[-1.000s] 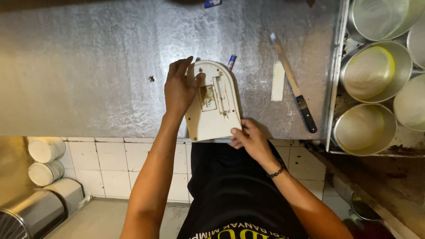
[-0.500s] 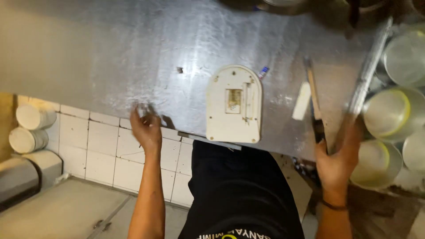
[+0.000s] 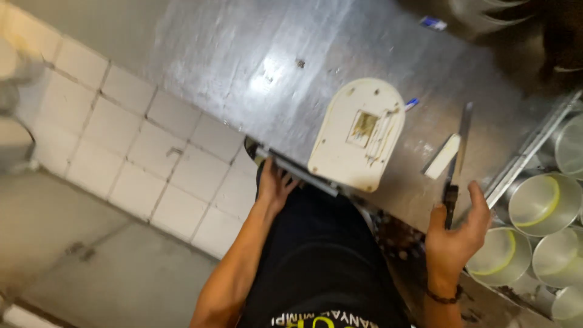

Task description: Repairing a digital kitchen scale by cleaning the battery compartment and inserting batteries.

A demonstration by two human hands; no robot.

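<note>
Head view: the left hand grips the near edge of the steel desk, fingers curled over the rim. Just beside it, up and to its right, a white rounded board lies flat on the desk, its lower edge overhanging the rim. The right hand is half open, fingers loosely curved about the dark handle of a long knife that lies on the desk beyond its fingertips. A small white block lies touching the knife's left side. Round metal tins stand just right of that hand.
</note>
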